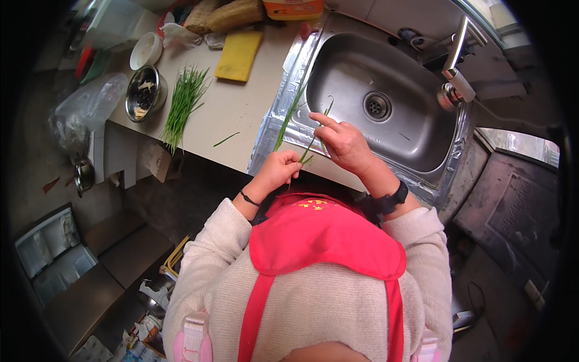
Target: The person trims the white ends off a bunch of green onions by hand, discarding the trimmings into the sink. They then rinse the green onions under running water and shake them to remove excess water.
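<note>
My left hand (279,171) pinches several thin green stalks, which look like Chinese chives (289,118), at the counter's front edge. Longer ones rise from it along the sink's left rim. Just to the right, my right hand (347,147) has its fingers closed around the upper part of a few thin stalks (327,108), above the near rim of the stainless steel sink (407,140). Where exactly its fingertips grip is partly hidden. Further left on the counter lies a bunch of the same green stalks (184,106). One loose blade (226,139) rests between bunch and sink.
A yellow sponge cloth (239,56) lies behind the bunch. At the left stand a metal bowl (144,92) with dark and pale contents and a white bowl (146,50). A clear plastic bag (88,111) hangs at the counter's end. The faucet (457,72) rises at right.
</note>
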A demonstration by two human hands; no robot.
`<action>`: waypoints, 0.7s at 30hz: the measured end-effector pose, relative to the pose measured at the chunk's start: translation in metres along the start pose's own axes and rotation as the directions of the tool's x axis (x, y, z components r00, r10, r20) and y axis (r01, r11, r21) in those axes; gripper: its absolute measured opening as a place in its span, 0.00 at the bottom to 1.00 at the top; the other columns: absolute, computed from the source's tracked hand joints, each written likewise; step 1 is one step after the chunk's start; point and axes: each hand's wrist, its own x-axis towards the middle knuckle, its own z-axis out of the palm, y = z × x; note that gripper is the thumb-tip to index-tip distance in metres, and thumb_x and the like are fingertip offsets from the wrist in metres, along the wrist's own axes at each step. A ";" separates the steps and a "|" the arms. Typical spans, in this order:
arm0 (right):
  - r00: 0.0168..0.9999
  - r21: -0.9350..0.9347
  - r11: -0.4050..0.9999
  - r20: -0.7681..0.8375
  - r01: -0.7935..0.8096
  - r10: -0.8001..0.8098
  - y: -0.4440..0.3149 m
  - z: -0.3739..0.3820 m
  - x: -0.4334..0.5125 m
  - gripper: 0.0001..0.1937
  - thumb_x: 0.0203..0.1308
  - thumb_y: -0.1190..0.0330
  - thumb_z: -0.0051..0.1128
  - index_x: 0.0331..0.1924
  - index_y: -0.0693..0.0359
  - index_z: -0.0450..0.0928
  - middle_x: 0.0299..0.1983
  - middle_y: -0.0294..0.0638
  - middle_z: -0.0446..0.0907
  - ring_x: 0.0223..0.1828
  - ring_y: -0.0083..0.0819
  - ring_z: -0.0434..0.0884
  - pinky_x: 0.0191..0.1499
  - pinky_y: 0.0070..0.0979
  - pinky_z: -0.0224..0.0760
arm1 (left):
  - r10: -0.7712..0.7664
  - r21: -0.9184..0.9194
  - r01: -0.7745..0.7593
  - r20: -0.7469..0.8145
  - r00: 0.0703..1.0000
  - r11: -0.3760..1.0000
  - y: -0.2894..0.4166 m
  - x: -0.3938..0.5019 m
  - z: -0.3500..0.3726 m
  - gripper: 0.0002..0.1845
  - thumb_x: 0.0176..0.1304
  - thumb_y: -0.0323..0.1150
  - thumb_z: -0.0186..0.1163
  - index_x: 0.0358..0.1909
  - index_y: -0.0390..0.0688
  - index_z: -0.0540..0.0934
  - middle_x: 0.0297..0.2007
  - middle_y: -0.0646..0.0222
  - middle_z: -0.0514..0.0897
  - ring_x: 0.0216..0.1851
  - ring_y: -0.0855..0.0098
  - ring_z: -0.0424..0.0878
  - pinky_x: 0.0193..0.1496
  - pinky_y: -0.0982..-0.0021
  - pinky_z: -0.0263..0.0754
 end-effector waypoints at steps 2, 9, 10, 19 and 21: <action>0.995 -0.066 0.998 0.094 -0.014 0.021 0.006 0.001 0.002 0.08 0.43 0.76 0.51 0.31 0.59 0.70 0.32 0.41 0.74 0.25 0.40 0.74 0.30 0.32 0.67 | -0.001 0.005 0.001 -0.003 1.000 1.000 0.000 -0.002 -0.002 0.04 0.57 0.28 0.55 0.27 0.39 0.74 0.17 0.73 0.76 0.12 0.85 0.66 0.15 0.84 0.59; 0.982 -0.196 0.981 0.186 0.013 0.024 0.023 0.003 -0.015 0.04 0.44 0.74 0.50 0.27 0.61 0.71 0.27 0.41 0.70 0.30 0.37 0.73 0.34 0.30 0.66 | -0.035 -0.058 0.037 0.047 0.998 0.998 0.000 -0.005 -0.015 0.04 0.57 0.28 0.55 0.27 0.38 0.75 0.17 0.73 0.76 0.12 0.84 0.66 0.15 0.83 0.60; 0.979 -0.221 0.975 0.197 -0.012 0.056 0.023 0.005 -0.015 0.03 0.45 0.74 0.50 0.27 0.61 0.71 0.27 0.42 0.70 0.29 0.36 0.73 0.34 0.30 0.66 | -0.034 -0.094 0.042 0.080 0.996 0.995 0.000 -0.003 -0.016 0.04 0.57 0.28 0.55 0.27 0.38 0.74 0.18 0.72 0.76 0.12 0.84 0.67 0.15 0.83 0.60; 0.592 0.785 0.553 -0.313 -0.278 0.742 0.045 -0.090 -0.048 0.09 0.62 0.69 0.48 0.40 0.65 0.76 0.26 0.35 0.74 0.24 0.17 0.70 0.27 0.12 0.64 | 0.126 -0.756 0.037 0.157 0.979 0.654 0.005 0.005 -0.025 0.04 0.61 0.30 0.51 0.30 0.41 0.70 0.22 0.68 0.75 0.14 0.81 0.67 0.18 0.79 0.65; 0.654 0.308 0.876 -0.583 -0.371 0.482 0.065 -0.136 -0.075 0.08 0.59 0.78 0.47 0.41 0.66 0.75 0.31 0.34 0.75 0.28 0.20 0.73 0.33 0.16 0.69 | 0.186 -0.798 0.007 0.149 0.971 0.603 0.006 0.003 -0.027 0.04 0.62 0.31 0.50 0.33 0.42 0.71 0.23 0.68 0.75 0.15 0.81 0.67 0.20 0.79 0.65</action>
